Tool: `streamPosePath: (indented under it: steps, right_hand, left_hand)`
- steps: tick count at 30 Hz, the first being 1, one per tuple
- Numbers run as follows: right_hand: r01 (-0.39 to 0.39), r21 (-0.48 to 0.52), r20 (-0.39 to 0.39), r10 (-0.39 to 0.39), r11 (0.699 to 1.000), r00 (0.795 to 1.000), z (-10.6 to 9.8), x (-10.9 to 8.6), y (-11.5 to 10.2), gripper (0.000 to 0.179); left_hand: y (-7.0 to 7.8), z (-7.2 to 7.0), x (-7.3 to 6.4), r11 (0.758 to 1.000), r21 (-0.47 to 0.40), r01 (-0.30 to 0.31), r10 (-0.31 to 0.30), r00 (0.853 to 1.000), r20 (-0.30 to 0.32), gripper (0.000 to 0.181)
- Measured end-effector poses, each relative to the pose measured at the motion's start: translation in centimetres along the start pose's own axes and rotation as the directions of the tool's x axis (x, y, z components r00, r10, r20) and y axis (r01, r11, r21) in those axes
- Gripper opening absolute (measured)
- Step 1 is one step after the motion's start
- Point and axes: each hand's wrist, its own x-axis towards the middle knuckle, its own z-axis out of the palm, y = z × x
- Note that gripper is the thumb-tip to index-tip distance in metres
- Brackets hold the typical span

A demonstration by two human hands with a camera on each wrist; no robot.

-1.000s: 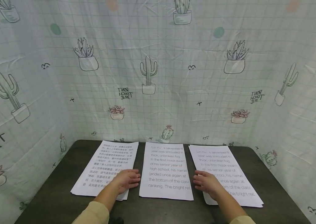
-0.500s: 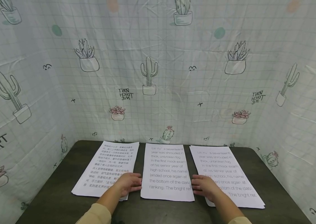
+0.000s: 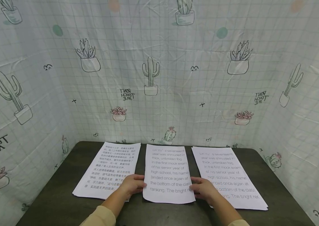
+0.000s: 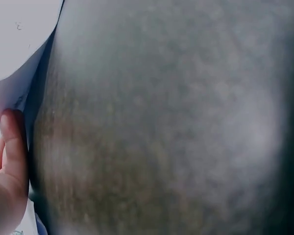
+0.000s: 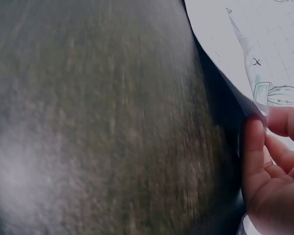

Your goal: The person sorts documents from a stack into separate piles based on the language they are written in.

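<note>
The middle printed paper (image 3: pixel 167 172), with large English text, lies between my hands in the head view. My left hand (image 3: pixel 131 184) pinches its left edge near the bottom, and my right hand (image 3: pixel 205 189) pinches the right edge at about the same height. In the left wrist view the lifted paper edge (image 4: pixel 22 44) bends above my thumb. The right wrist view shows the raised edge of the paper (image 5: pixel 218 36) caught between the thumb and forefinger of my right hand (image 5: pixel 277 176). Underneath, the dark tabletop (image 5: pixel 103 122) shows.
To the left lies a stack of paper with Chinese text (image 3: pixel 109 169), partly under my left hand in view. Another English-text stack (image 3: pixel 230 169) is on the right, its sheets slightly uneven. A cactus-patterned curtain (image 3: pixel 173 106) surrounds the dark table (image 3: pixel 55 194).
Both hands have moved inward from beside the middle paper to its left and right edges and now pinch them. The paper's lower part has bowed slightly.
</note>
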Motion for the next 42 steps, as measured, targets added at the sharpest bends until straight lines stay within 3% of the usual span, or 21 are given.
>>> streamPosePath:
  steps: [8,26,36,42]
  right_hand:
    - [0.006,-0.003,-0.034,-0.006,1.000,0.999,0.48,0.28,0.25,0.056]
    - [-0.014,-0.028,-0.044,0.013,1.000,0.999,0.48,0.31,0.20,0.055]
    - [-0.008,-0.018,-0.059,0.007,1.000,0.998,0.70,0.39,0.35,0.055]
    - [-0.007,0.006,-0.059,0.008,1.000,0.998,0.85,0.37,0.29,0.056]
  left_hand:
    - [0.20,0.50,-0.07,0.998,0.049,0.028,-0.023,0.995,-0.097,0.047]
    - [0.40,0.66,-0.12,0.988,0.140,0.064,-0.041,0.985,-0.168,0.040]
    - [0.10,0.71,-0.03,0.992,0.124,-0.041,0.063,0.982,-0.179,0.037]
    - [-0.08,0.68,0.09,0.991,0.121,-0.060,0.084,0.974,-0.211,0.033]
